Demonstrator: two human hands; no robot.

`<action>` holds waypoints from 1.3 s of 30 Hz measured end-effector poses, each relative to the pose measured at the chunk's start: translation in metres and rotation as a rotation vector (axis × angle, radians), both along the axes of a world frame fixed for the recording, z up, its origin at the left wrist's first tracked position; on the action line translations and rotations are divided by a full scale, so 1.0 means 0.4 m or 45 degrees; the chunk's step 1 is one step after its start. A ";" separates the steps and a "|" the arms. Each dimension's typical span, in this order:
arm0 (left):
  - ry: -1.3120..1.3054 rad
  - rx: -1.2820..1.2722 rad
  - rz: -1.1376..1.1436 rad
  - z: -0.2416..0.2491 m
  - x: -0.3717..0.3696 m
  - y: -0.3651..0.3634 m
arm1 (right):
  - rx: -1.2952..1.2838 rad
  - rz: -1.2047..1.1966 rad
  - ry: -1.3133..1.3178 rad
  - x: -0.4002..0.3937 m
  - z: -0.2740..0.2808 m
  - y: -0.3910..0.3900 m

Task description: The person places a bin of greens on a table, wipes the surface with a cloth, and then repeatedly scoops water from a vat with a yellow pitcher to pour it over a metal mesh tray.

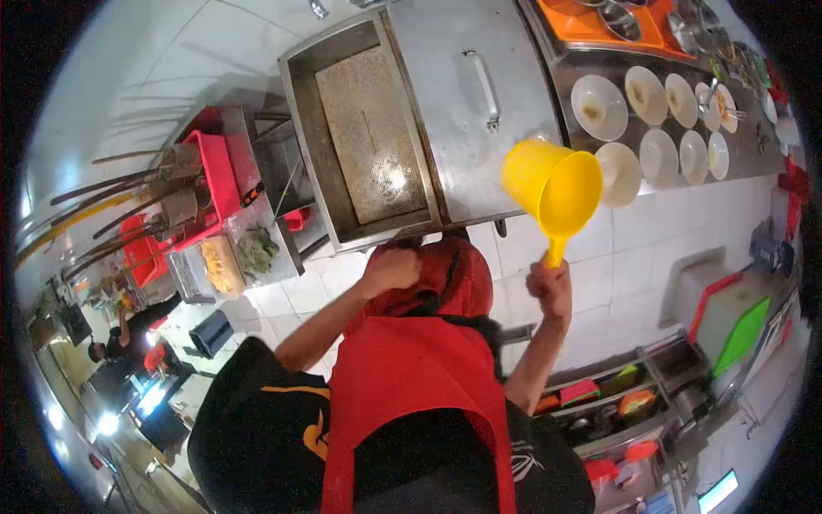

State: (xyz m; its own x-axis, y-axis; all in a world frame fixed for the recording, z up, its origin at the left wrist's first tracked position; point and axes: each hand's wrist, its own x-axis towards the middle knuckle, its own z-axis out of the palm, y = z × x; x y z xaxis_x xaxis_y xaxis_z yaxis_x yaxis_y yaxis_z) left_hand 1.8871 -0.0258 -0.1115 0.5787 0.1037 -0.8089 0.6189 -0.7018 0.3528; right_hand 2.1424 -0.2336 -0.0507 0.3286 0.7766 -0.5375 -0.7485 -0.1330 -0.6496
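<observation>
I found the right hand (552,289) clamped on the yellow jug (533,176) by its handle (556,250), presumably for control (bowls (658,159) stood near); left hand (395,270) apart, its grip I couldn't tell.

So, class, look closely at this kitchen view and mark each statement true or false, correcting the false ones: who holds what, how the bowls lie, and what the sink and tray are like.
1. The right hand grips a yellow plastic jug by its handle. True.
2. The left hand also holds the jug. False: it is away from the jug, over the red cloth apron.
3. The round white bowls stand in one tall stack. False: they are spread out in two rows.
4. The rectangular steel sink is uncovered. True.
5. The orange tray is empty. False: metal bowls are in it.
</observation>
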 end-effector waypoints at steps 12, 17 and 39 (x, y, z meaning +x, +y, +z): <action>-0.766 0.248 1.190 -1.059 -0.457 -0.363 | -0.454 0.066 0.076 -0.074 -0.012 -0.030; -0.744 -0.003 1.753 -1.176 -0.571 -0.701 | -0.322 0.369 -0.126 -0.152 -0.046 -0.011; -0.670 -0.999 2.868 -1.225 -0.519 -0.475 | -0.191 0.396 0.073 -0.212 0.011 0.129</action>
